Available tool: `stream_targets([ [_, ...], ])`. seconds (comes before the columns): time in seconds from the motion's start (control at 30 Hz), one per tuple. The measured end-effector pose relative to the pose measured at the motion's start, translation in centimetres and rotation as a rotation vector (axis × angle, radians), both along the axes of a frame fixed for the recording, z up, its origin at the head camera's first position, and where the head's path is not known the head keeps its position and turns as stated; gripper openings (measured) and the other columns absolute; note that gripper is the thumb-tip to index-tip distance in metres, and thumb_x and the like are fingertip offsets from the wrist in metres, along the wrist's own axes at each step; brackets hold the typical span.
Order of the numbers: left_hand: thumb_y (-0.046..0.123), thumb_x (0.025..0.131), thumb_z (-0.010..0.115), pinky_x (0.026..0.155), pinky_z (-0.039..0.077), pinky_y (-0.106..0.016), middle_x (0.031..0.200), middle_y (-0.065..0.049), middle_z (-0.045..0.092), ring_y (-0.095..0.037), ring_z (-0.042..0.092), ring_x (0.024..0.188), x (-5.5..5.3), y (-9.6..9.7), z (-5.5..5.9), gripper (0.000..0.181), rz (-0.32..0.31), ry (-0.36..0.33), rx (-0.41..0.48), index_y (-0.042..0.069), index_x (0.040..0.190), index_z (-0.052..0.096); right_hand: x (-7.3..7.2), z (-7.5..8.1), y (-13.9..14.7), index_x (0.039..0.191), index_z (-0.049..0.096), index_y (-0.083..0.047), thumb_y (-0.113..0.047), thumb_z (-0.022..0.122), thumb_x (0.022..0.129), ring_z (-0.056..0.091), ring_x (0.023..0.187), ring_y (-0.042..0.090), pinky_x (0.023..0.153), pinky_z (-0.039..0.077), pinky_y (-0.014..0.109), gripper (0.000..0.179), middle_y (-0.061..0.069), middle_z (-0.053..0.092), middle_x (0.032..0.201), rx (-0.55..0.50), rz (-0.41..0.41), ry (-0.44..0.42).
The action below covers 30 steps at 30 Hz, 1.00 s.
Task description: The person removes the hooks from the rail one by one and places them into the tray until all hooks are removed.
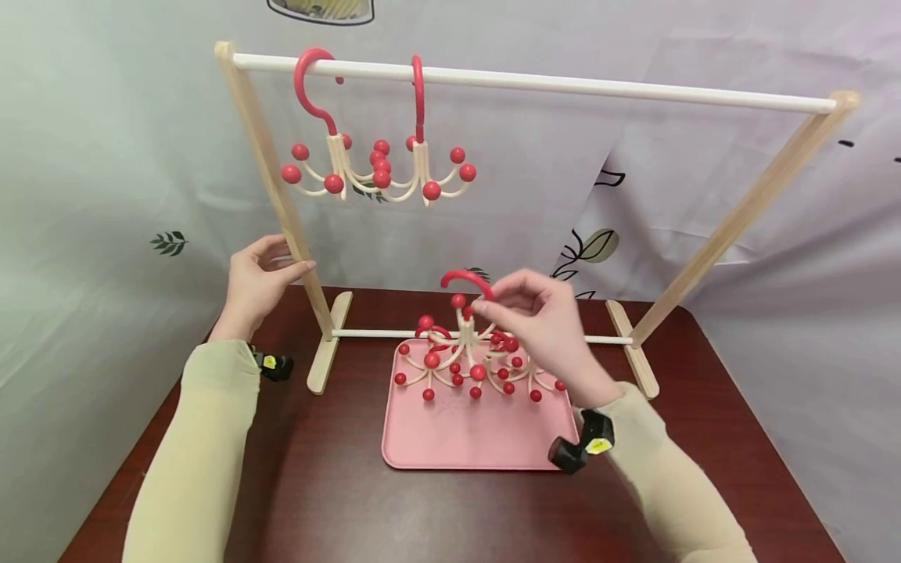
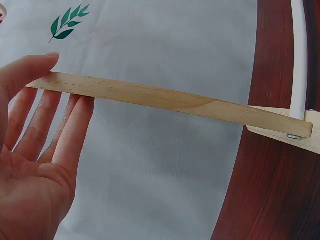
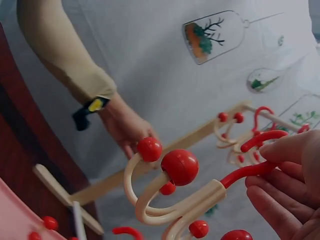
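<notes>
My left hand [image 1: 255, 288] grips the left wooden post [image 1: 284, 207] of a rack, thumb on one side and fingers on the other in the left wrist view. My right hand [image 1: 540, 317] pinches the red hook [image 3: 247, 172] of a cream multi-arm hanger [image 1: 467, 335] tipped with red balls. That hanger is upright, held over the far part of a pink tray [image 1: 479, 438]. More such hangers lie on the tray, partly hidden behind it. Two others, a left one [image 1: 338, 160] and a right one [image 1: 421, 160], hang side by side from the white top rod [image 1: 577, 84].
The rack's right post [image 1: 746, 211] leans outward toward its top. Wooden feet, left [image 1: 329, 344] and right [image 1: 632, 348], stand on the dark red table [image 1: 331, 485], joined by a white lower rod [image 1: 373, 334]. A patterned cloth [image 1: 507, 188] hangs behind.
</notes>
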State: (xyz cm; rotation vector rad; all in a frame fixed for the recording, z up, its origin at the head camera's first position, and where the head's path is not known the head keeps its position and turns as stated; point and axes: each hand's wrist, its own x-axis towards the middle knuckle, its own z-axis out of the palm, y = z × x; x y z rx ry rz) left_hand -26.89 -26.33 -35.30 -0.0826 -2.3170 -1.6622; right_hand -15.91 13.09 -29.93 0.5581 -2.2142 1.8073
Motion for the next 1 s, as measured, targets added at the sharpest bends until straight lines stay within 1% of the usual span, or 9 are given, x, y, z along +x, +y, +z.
stream_targets([
  [0.1, 0.02, 0.087, 0.084, 0.077, 0.053, -0.018, 0.116, 0.003, 0.068, -0.005, 0.066, 0.1, 0.0, -0.1, -0.1, 0.051, 0.004, -0.001, -0.004, 0.01, 0.133, 0.065, 0.5, -1.8, -0.9, 0.093, 0.074, -0.005, -0.008, 0.086, 0.084, 0.073, 0.076, 0.031, 0.06, 0.056, 0.027, 0.016, 0.008, 0.074, 0.085, 0.009, 0.028, -0.034],
  [0.17, 0.02, 0.087, 0.084, 0.077, 0.053, -0.018, 0.116, 0.003, 0.068, -0.006, 0.066, 0.1, 0.0, 0.0, -0.1, 0.051, 0.002, -0.002, -0.001, 0.01, 0.133, 0.065, 0.9, -2.9, -1.4, 0.093, 0.073, -0.006, -0.009, 0.086, 0.084, 0.073, 0.076, 0.028, 0.06, 0.056, 0.027, 0.016, 0.006, 0.074, 0.085, 0.022, 0.044, -0.066],
  [0.27, 0.02, 0.087, 0.085, 0.077, 0.052, -0.019, 0.115, 0.004, 0.068, -0.006, 0.066, 0.1, -0.1, 0.0, -0.1, 0.051, -0.001, -0.002, 0.004, 0.01, 0.133, 0.065, 1.4, -4.4, -2.1, 0.095, 0.073, -0.004, -0.011, 0.086, 0.084, 0.073, 0.077, 0.025, 0.067, 0.059, 0.03, 0.018, 0.005, 0.074, 0.086, 0.039, 0.08, -0.105],
  [0.4, 0.019, 0.087, 0.085, 0.076, 0.052, -0.019, 0.114, 0.005, 0.069, -0.005, 0.067, 0.099, 0.0, 0.0, -0.1, 0.05, -0.003, 0.007, 0.013, 0.01, 0.132, 0.066, 2.0, -6.2, -2.7, 0.097, 0.073, -0.004, -0.013, 0.086, 0.085, 0.073, 0.08, 0.024, 0.072, 0.06, 0.034, 0.02, 0.004, 0.074, 0.09, 0.045, 0.135, -0.164],
  [0.5, 0.018, 0.087, 0.085, 0.077, 0.053, -0.018, 0.113, 0.006, 0.069, -0.005, 0.067, 0.099, 0.0, 0.0, -0.1, 0.05, -0.007, 0.008, 0.017, 0.01, 0.132, 0.066, 2.4, -7.4, -3.0, 0.097, 0.072, -0.004, -0.013, 0.085, 0.085, 0.073, 0.081, 0.024, 0.073, 0.06, 0.035, 0.02, 0.005, 0.073, 0.092, 0.046, 0.162, -0.195],
  [0.57, 0.019, 0.087, 0.085, 0.077, 0.052, -0.018, 0.113, 0.006, 0.069, -0.005, 0.067, 0.099, 0.0, 0.0, -0.1, 0.05, -0.007, 0.007, 0.017, 0.01, 0.133, 0.066, 2.6, -8.2, -3.2, 0.098, 0.073, -0.005, -0.011, 0.085, 0.085, 0.073, 0.082, 0.024, 0.074, 0.06, 0.034, 0.019, 0.007, 0.073, 0.094, 0.042, 0.175, -0.213],
  [0.77, 0.018, 0.086, 0.085, 0.077, 0.052, -0.019, 0.113, 0.006, 0.069, -0.006, 0.067, 0.1, 0.0, -0.1, -0.1, 0.05, -0.003, 0.009, 0.016, 0.01, 0.132, 0.066, 3.0, -10.1, -3.7, 0.099, 0.072, 0.0, -0.005, 0.083, 0.086, 0.073, 0.084, 0.025, 0.076, 0.06, 0.033, 0.018, 0.018, 0.07, 0.1, 0.004, 0.225, -0.243],
  [0.9, 0.019, 0.086, 0.085, 0.077, 0.052, -0.019, 0.113, 0.006, 0.069, -0.006, 0.067, 0.1, 0.0, -0.1, 0.0, 0.05, -0.003, 0.01, 0.015, 0.01, 0.132, 0.066, 3.0, -11.3, -4.1, 0.099, 0.072, 0.001, -0.006, 0.083, 0.086, 0.073, 0.085, 0.025, 0.075, 0.059, 0.033, 0.018, 0.014, 0.07, 0.098, -0.004, 0.233, -0.261],
  [1.0, 0.019, 0.086, 0.085, 0.077, 0.052, -0.019, 0.112, 0.007, 0.069, -0.005, 0.067, 0.099, 0.0, -0.2, -0.1, 0.05, -0.002, 0.008, 0.015, 0.01, 0.132, 0.066, 2.9, -12.0, -4.3, 0.098, 0.072, -0.003, -0.009, 0.083, 0.086, 0.073, 0.085, 0.024, 0.073, 0.059, 0.03, 0.017, 0.012, 0.071, 0.097, 0.001, 0.218, -0.282],
])
